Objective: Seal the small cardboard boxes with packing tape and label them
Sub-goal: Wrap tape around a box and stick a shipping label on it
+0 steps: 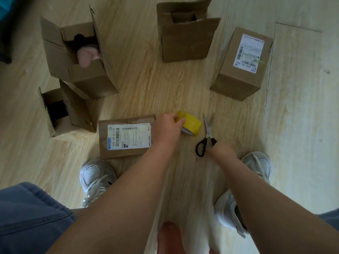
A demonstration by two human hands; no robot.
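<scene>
Wood-grain floor (156, 88); left grip (167, 129) seemingly pinches round yellow tape (191, 125).

Yellow tape roll (190, 123); black-handled scissors (206, 142); brown boxes (183, 41), white labels (129, 136); pale wood-grain floor (146, 79); white shoes (95, 176).

Mid floor (161, 92) is free, ringed by five boxes: left box (77, 57) and low-left box (67, 110) close together with flaps up; top box (185, 33), right box (242, 63) and near box (126, 136) well apart from each other. Wide gaps open either side of the top box, and between right box and scissors (207, 136). The tape (190, 125) lies between near box and scissors, crowding the lane ahead of the shoes (95, 176).
</scene>
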